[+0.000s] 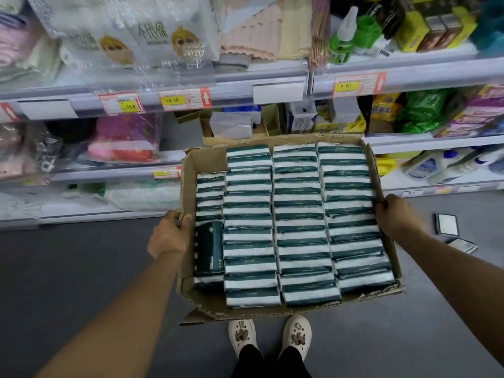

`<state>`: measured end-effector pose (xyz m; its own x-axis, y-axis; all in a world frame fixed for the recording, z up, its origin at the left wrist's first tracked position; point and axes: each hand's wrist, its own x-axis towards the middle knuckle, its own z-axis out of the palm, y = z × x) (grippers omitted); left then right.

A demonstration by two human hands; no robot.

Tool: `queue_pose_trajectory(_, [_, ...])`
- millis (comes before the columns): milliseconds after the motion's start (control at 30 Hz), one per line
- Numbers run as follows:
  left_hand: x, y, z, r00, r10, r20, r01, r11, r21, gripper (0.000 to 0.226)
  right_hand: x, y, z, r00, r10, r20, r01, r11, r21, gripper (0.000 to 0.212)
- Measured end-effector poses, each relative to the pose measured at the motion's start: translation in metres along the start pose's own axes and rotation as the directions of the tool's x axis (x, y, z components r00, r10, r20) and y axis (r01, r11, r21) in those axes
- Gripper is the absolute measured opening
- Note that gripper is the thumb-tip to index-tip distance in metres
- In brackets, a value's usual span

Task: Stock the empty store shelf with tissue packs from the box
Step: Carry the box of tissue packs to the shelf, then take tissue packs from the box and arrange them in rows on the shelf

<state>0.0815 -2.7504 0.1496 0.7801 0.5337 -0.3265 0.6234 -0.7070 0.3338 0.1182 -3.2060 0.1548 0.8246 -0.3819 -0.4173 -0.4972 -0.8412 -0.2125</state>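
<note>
Tissue packs (297, 214) in box (191, 165), before shelves (174, 100)

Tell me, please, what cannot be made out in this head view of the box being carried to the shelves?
- Head view: any layers beneath the top tissue packs are hidden by those packs.
- Left hand and right hand: fingertips hidden by the walls of the box.
- Price tags: small print blurred.
- An empty shelf: none can be picked out; the shelves run past the frame edges.
</note>
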Motion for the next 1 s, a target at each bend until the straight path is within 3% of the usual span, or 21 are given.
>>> queue_pose_trajectory(67, [-0.008, -0.001, -0.003, 1.000, 0.027, -0.009, -0.028, 0.991, -0.130, 0.038, -0.011, -0.006, -0.002, 0.999, 0.051, -0.015, -0.050, 0.993, 0.108, 0.025])
queue_pose_trajectory(133, [-0.025, 0.002, -0.007, 0.992, 0.102, -0.076, -0.116, 0.971, -0.210, 0.037, -0.031, -0.015, -0.001, 0.990, 0.043, -0.133, -0.021, 0.987, 0.159, 0.034])
queue_pose_trajectory(200, [-0.049, 0.005, -0.010, 0.976, 0.185, -0.112, -0.208, 0.947, -0.244, 0.033, -0.056, -0.028, 0.002, 0.952, -0.079, -0.294, 0.123, 0.983, 0.135, 0.036])
queue_pose_trajectory(267, [-0.072, 0.006, -0.012, 0.961, 0.262, -0.085, -0.275, 0.926, -0.260, 0.027, -0.082, -0.045, 0.008, 0.896, -0.255, -0.364, 0.316, 0.941, 0.118, 0.032])
queue_pose_trajectory(400, [-0.095, -0.004, -0.002, 0.956, 0.268, 0.118, -0.230, 0.937, -0.264, 0.042, -0.123, -0.079, 0.037, 0.764, -0.599, -0.240, 0.626, 0.778, 0.055, 0.013])
queue_pose_trajectory(500, [-0.092, -0.008, 0.008, 0.949, 0.241, 0.203, -0.200, 0.959, -0.200, 0.056, -0.139, -0.108, 0.061, 0.640, -0.756, -0.139, 0.762, 0.647, -0.011, 0.008])
queue_pose_trajectory(733, [-0.070, -0.003, 0.012, 0.922, 0.257, 0.290, -0.262, 0.965, -0.023, 0.076, -0.130, -0.151, 0.082, 0.656, -0.752, 0.059, 0.735, 0.619, -0.276, 0.022])
queue_pose_trajectory(867, [-0.067, 0.002, 0.014, 0.923, 0.226, 0.312, -0.272, 0.956, 0.112, 0.087, -0.126, -0.157, 0.085, 0.656, -0.752, 0.067, 0.708, 0.583, -0.398, 0.025])
queue_pose_trajectory(1000, [-0.069, 0.002, 0.015, 0.897, 0.351, 0.270, -0.411, 0.886, 0.214, 0.081, -0.123, -0.162, 0.087, 0.631, -0.773, 0.062, 0.711, 0.544, -0.447, 0.027])
